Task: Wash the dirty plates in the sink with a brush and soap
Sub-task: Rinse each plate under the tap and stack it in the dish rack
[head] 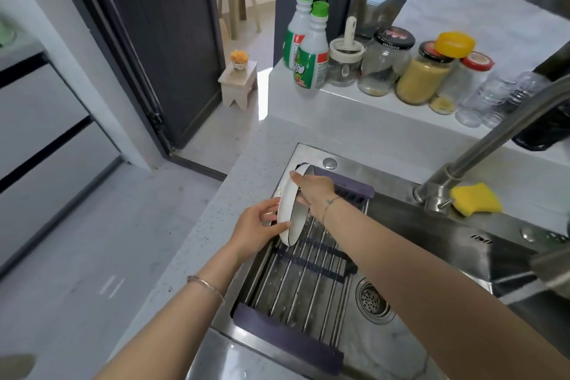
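The left grip (257, 225) is pinching the lower rim of the white round ceramic plate (287, 194); the right grip (314, 191) is curling over its upper rim, holding it on edge above the steel-rod roll-up rack (308, 284) spanning the stainless sink (438, 231); speckled white stone tabletop (277, 139) is bordering the sink; a yellow sponge (475, 199) is lying beside the steel faucet (493, 139); grey floor (92, 241) is running towards a dark-framed doorway (172, 40).

Open sink (379, 348) between rack (308, 281) and faucet (493, 139)

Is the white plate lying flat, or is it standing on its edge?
On its edge, leaning slightly. The left hand and the right hand hold the plate upright over the sink rack.
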